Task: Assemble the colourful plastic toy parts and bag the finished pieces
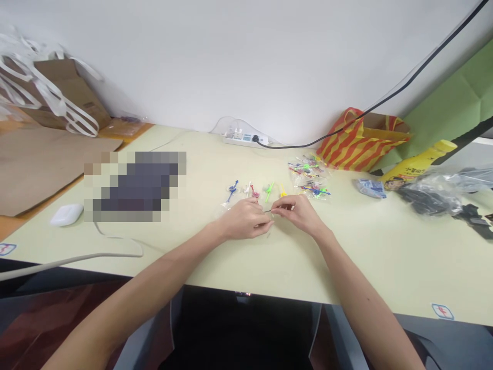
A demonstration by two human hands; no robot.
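My left hand and my right hand meet over the middle of the pale table, fingers pinched together. Between them runs a thin dark pin-like piece, too small to name. Just beyond the hands lie small coloured plastic pieces in a row: a blue one, a pink-red one, a green one and a yellow one. Further right sits a heap of small clear bags with more coloured pieces.
A white power strip with a black cable lies by the wall. A red-and-yellow striped bag, a yellow bottle and dark plastic bags are at right. A white earbud case, cable and brown paper bags are at left.
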